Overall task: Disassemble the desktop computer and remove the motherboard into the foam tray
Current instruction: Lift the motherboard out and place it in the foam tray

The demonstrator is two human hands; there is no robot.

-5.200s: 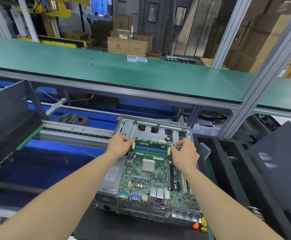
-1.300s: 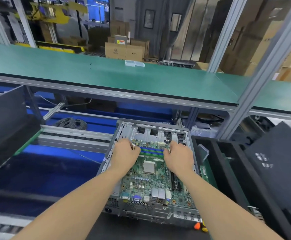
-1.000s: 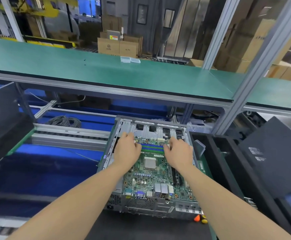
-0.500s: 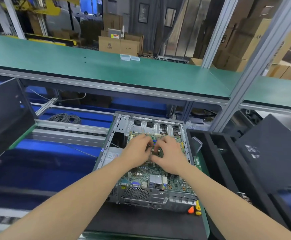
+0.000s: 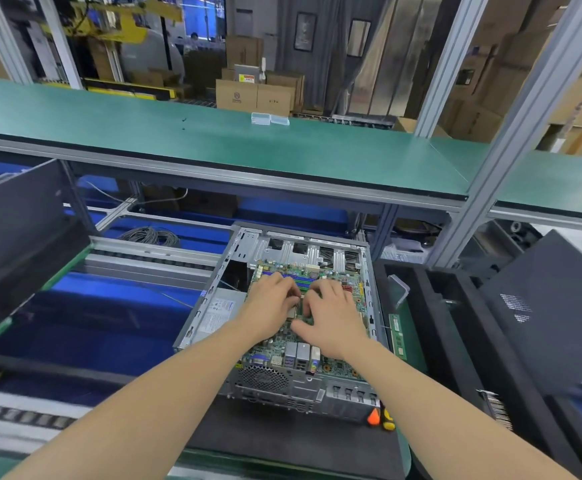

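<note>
The motherboard [image 5: 282,341] is seen still seated in the opened chassis [image 5: 303,389], left hand [image 5: 270,303] and right hand [image 5: 334,313] curled over its centre, any grip hidden, with the foam tray [image 5: 421,299] at 3 o'clock not yet used.

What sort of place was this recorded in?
Probably a factory or warehouse work line: a long green workbench, a roller conveyor below it, and stacked cardboard boxes behind.
</note>
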